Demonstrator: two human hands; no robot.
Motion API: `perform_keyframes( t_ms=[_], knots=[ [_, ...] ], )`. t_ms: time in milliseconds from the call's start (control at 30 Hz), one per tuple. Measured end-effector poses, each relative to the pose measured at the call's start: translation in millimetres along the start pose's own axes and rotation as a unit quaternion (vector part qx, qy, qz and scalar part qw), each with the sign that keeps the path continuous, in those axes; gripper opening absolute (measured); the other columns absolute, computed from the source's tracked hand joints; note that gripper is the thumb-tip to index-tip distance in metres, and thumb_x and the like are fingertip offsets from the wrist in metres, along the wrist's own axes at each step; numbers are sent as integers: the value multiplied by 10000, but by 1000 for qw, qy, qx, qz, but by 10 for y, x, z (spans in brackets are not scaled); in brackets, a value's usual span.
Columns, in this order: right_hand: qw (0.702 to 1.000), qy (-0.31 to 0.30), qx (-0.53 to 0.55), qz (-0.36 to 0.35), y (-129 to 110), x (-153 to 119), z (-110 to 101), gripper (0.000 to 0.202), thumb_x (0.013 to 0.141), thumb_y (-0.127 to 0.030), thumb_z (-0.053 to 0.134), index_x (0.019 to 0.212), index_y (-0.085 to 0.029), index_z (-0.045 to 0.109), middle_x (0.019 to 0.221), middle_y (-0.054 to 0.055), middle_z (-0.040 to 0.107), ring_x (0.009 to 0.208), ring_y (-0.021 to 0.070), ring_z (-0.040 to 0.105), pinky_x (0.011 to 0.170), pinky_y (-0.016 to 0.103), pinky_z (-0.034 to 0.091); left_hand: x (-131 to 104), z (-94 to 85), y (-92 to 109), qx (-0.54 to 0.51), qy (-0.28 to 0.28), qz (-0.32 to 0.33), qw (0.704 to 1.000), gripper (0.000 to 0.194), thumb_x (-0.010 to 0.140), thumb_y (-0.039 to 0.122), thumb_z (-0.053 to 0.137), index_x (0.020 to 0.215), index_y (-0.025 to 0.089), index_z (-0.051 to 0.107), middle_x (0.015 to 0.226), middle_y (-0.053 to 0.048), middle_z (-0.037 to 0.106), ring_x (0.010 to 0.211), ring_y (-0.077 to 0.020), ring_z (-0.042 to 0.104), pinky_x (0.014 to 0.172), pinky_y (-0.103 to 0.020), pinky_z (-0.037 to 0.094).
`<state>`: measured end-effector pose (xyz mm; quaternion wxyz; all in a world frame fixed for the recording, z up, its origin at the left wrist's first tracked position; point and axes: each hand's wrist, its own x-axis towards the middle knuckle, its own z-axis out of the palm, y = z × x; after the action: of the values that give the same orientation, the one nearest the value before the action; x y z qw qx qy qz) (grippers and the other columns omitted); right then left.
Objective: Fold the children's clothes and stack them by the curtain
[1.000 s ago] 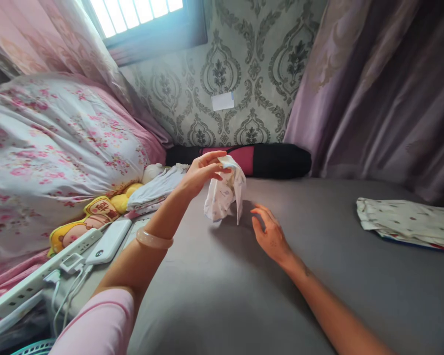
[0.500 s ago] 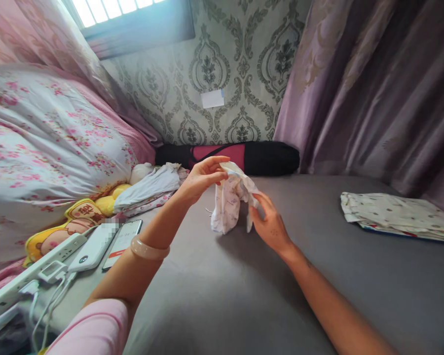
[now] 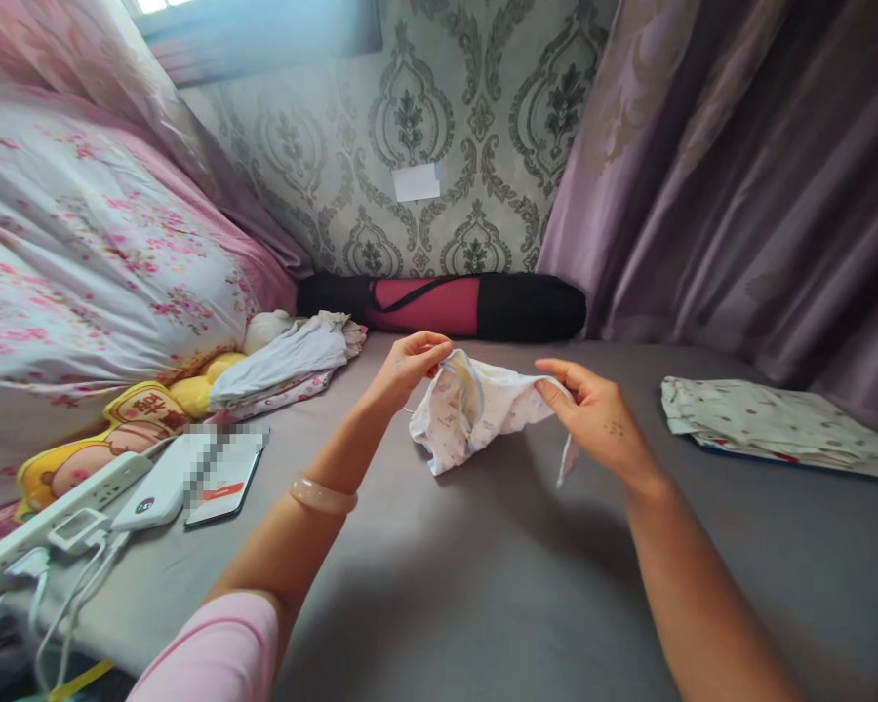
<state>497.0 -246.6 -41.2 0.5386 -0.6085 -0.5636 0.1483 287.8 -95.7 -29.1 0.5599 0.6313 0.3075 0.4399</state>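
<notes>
A small white baby garment [image 3: 508, 395] with a faint print and pale blue trim is stretched between my hands above the grey bed. My left hand [image 3: 408, 369] pinches its trimmed edge on the left, beside an opening that shows a yellowish inside. At the other end, my right hand [image 3: 592, 414] grips the cloth between thumb and fingers. A narrow strip of fabric dangles below that hand. The lower left part of the garment hangs down close to the bed sheet [image 3: 483, 585]; whether it touches cannot be made out.
Folded printed cloth [image 3: 776, 429] lies at the right. To the left are a pile of clothes [image 3: 285, 366], a yellow plush toy [image 3: 146, 405], a phone [image 3: 226, 487], a white power bank [image 3: 161, 483] and a power strip [image 3: 113, 483]. A black-and-red bag [image 3: 439, 307] lines the wall.
My right hand has moved right, pulling the garment out sideways. It was bunched and hanging before; now it spans the gap between my hands. My left hand sits slightly lower.
</notes>
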Motion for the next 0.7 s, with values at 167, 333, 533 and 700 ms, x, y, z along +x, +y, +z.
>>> perform_keyframes(
  t_ms=[167,333,533,700],
  knots=[
    [993,-81,-81,41,108,23,-157,288,836,-393,527,843,-187,728,805,39,722,745,191,635,662,282,472,-48,175,-275,-7,-33,-54,998,429,669,519,756,836,127,709,742,-27,638,602,-82,505,567,-215,389],
    [984,-69,-150,64,380,81,-189,297,792,-372,493,703,-179,700,668,33,680,633,182,596,540,264,420,-111,375,-569,23,-56,-69,996,486,657,470,780,984,128,672,812,-28,627,699,-110,551,649,-234,436],
    [967,-115,-221,45,578,65,-253,273,805,-320,493,698,-186,706,643,22,686,593,168,595,537,263,412,-169,563,-812,134,-22,-47,990,278,661,278,696,906,158,641,726,19,583,641,-114,524,560,-217,402],
    [975,-76,-209,-12,459,47,-137,268,846,-289,543,1050,-213,698,1034,63,719,871,200,648,740,305,476,-161,620,-859,167,2,-28,986,165,671,248,594,802,159,641,651,23,568,617,-126,518,541,-220,384]
  ],
)
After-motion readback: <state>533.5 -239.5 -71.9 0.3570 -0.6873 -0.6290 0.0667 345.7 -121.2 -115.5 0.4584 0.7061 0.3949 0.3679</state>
